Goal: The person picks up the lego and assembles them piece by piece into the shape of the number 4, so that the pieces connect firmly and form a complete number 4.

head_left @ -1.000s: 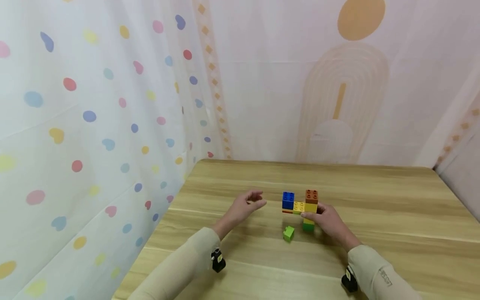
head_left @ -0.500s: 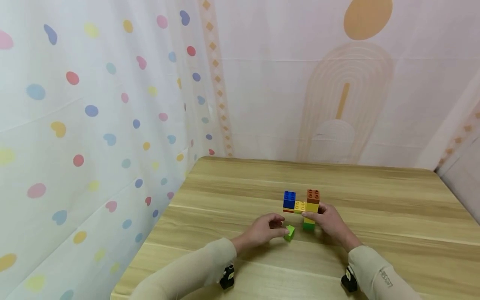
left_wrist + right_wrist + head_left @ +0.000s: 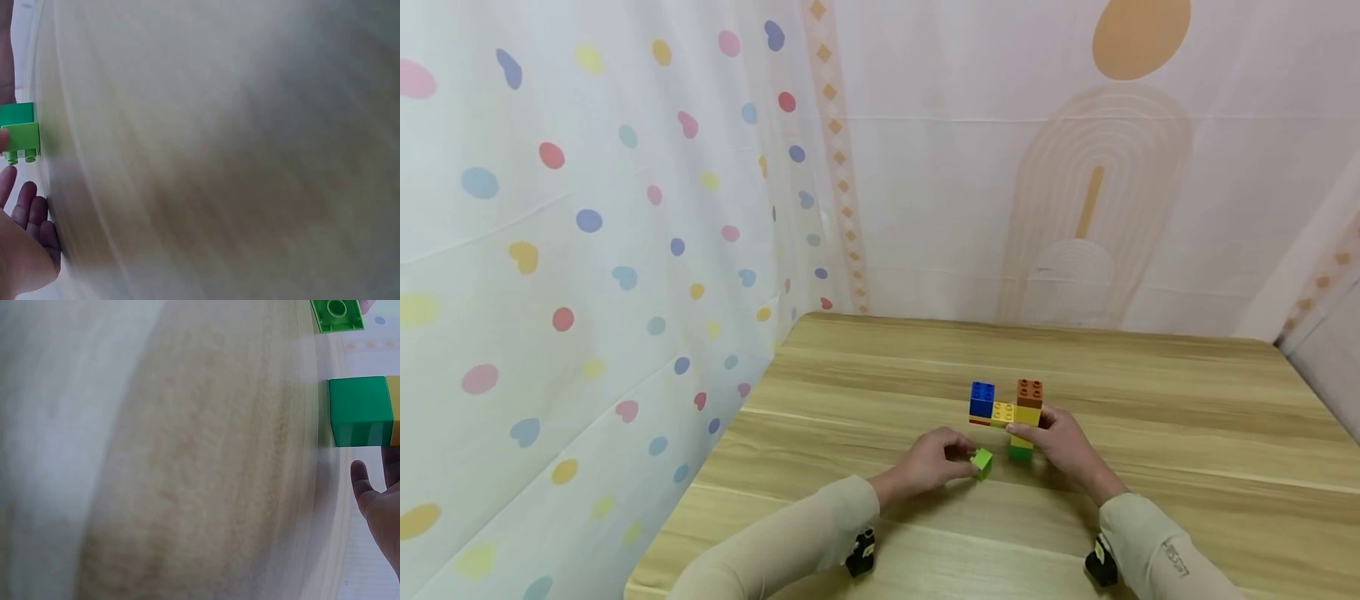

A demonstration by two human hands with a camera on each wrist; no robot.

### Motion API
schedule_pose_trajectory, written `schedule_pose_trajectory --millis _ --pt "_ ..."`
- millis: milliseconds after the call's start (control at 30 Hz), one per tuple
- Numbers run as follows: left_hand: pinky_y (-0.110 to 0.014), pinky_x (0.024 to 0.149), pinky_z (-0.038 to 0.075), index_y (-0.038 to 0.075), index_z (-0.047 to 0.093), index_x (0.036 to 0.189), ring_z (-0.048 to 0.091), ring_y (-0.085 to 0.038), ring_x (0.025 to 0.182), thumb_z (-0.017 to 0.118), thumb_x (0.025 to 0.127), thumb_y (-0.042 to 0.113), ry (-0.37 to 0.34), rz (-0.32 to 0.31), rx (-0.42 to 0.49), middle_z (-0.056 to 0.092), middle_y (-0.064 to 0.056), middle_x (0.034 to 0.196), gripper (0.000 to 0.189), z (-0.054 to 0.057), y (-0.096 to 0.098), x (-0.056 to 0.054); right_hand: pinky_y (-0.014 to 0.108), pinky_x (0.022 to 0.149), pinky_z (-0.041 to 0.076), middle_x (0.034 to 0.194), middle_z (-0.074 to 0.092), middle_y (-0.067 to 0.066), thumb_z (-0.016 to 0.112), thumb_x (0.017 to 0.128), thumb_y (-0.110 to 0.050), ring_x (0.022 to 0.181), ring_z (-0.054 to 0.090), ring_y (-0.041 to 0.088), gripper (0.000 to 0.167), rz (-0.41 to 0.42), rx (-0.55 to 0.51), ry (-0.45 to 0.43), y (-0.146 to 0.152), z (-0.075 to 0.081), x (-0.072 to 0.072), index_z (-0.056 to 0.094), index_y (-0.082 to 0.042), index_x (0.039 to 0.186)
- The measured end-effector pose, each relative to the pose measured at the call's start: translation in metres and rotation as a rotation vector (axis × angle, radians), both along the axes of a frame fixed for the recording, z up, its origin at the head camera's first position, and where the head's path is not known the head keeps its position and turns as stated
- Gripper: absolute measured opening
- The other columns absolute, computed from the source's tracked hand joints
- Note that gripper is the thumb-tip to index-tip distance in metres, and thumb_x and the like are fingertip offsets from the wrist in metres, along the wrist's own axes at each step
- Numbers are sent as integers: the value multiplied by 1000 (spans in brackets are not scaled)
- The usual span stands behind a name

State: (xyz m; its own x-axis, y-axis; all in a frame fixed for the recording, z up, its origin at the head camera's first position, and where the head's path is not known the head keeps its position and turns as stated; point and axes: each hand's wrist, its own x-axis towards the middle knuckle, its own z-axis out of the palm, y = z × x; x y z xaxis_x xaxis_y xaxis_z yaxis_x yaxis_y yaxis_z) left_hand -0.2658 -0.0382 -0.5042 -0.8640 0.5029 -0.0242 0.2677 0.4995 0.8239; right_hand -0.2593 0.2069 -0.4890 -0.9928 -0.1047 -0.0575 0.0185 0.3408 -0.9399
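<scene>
At the middle of the table, my left hand [image 3: 931,461] pinches a lime-green toy brick [image 3: 981,463] by thumb and index finger. The brick lies on its side: in the left wrist view its studs point toward my fingers, and the right wrist view shows its hollow underside [image 3: 337,309]. My right hand [image 3: 1066,446] grips a built block structure at its yellow bricks [image 3: 1027,415], thumb across the front. This structure stands on a green brick [image 3: 1020,451], with a brown brick [image 3: 1030,392] on top. A yellow arm [image 3: 1003,412] juts left, bearing a blue brick [image 3: 982,397].
The wooden table [image 3: 865,358] reaches back to a patterned curtain [image 3: 940,208]. A dotted curtain [image 3: 587,333] hangs along the left side. Black devices sit at both wrists, the left one [image 3: 861,553] and the right one [image 3: 1102,563].
My left hand has come forward and right to the lime-green brick and taken it between thumb and finger; the brick has turned slightly. My right hand stays on the structure.
</scene>
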Motion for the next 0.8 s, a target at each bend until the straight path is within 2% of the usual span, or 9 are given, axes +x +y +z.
schedule_pose_trajectory --millis 200,367,500,600,700,800 --pt "-25 83 48 11 72 116 55 -4 92 74 90 36 66 -53 -72 63 10 100 37 2 2 1 35 89 46 116 66 11 71 92 -38 101 58 22 49 2 4 12 -1 2 2 63 0 123" --pt "-21 83 46 14 69 124 54 -1 92 73 91 33 228 -206 -190 62 11 103 39 4 4 5 35 89 46 116 66 11 71 92 -38 101 58 21 50 8 5 12 -1 1 1 63 0 124" --pt "-23 92 44 17 65 129 54 -3 106 76 90 31 341 -303 -275 61 7 120 43 7 3 11 35 88 47 116 67 11 71 92 -38 100 59 21 50 6 6 14 -1 1 1 63 0 123" --pt "-25 97 42 16 63 131 53 -4 111 77 88 36 342 -303 -284 60 7 124 49 6 2 12 36 89 47 115 67 12 71 92 -39 100 59 21 50 4 16 18 -1 1 0 64 0 123" --pt "-24 96 43 16 64 129 53 -3 107 78 84 45 316 -284 -291 61 10 119 56 4 2 10 38 90 47 115 67 12 71 92 -39 101 59 22 51 2 22 17 -1 1 0 64 0 123" --pt "-23 93 43 17 66 126 53 -2 103 77 83 50 331 -283 -327 62 12 113 55 3 3 9 37 90 47 115 67 11 71 92 -39 101 59 22 50 1 20 16 0 0 -1 64 0 123"
